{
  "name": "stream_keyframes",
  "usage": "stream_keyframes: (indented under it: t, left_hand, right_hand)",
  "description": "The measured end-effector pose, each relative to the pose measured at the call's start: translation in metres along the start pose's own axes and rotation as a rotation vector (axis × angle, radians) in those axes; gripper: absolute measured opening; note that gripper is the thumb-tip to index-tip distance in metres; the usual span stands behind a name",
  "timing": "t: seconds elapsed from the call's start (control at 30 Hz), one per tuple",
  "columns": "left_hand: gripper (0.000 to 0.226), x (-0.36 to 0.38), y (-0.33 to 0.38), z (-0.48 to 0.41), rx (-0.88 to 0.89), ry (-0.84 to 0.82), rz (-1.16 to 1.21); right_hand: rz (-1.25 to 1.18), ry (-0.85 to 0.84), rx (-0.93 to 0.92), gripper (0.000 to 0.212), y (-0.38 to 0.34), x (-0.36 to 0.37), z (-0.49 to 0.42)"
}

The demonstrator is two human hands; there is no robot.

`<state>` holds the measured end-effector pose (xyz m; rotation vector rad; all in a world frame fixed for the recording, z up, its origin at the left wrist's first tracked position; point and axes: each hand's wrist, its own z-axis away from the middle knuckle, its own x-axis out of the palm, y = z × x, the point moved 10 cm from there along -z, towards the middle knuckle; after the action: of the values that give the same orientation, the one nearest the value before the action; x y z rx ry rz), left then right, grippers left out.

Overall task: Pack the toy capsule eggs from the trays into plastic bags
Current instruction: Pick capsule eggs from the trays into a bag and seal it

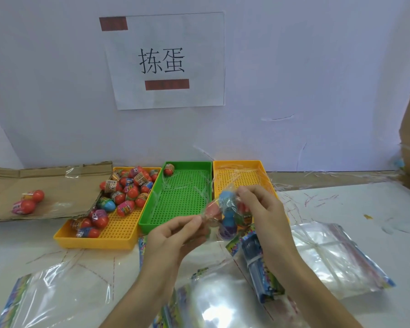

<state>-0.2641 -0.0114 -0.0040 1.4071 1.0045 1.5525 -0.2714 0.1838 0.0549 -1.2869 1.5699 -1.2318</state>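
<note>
My left hand (pixel 175 235) and my right hand (pixel 262 209) both grip a small clear plastic bag (pixel 225 214) that holds several capsule eggs, blue and red ones showing through. I hold it above the table in front of the green tray (pixel 149 218). The left yellow tray (pixel 118 237) holds several red capsule eggs (pixel 130 185). One lone egg (pixel 168 169) lies in the far corner of the green tray. The right yellow tray (pixel 237 166) is partly hidden behind the bag and my right hand.
Flat cardboard (pixel 57 185) at the left carries a filled bag of eggs (pixel 27 201). Stacks of empty printed plastic bags lie near me: one at the left (pixel 50 297), one in the middle (pixel 223 299), one at the right (pixel 329 254). A paper sign (pixel 166 60) hangs on the wall.
</note>
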Motion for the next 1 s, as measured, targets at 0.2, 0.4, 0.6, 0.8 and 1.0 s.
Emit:
stream_keyframes:
  t: [0.2, 0.4, 0.6, 0.8, 1.0]
  left_hand:
    - [0.023, -0.004, -0.003, -0.001, 0.02, 0.011, -0.019]
    - [0.01, 0.0, 0.005, 0.002, 0.135, -0.003, -0.093]
    - [0.015, 0.001, 0.014, 0.004, 0.2, 0.024, -0.063]
    - [0.008, -0.003, 0.019, 0.0, 0.226, 0.01, -0.126]
    - [0.021, 0.002, 0.018, -0.003, 0.224, -0.051, -0.115]
  right_hand:
    - [0.016, -0.025, -0.088, 0.026, -0.007, 0.008, 0.005]
    - [0.046, -0.077, -0.019, 0.023, -0.002, 0.01, 0.005]
    - [0.098, -0.193, 0.044, 0.023, 0.004, 0.018, 0.005]
    - [0.244, -0.404, 0.0, 0.036, -0.003, 0.031, 0.01]
    - [-0.04, -0.27, 0.085, 0.02, -0.013, -0.016, -0.019]
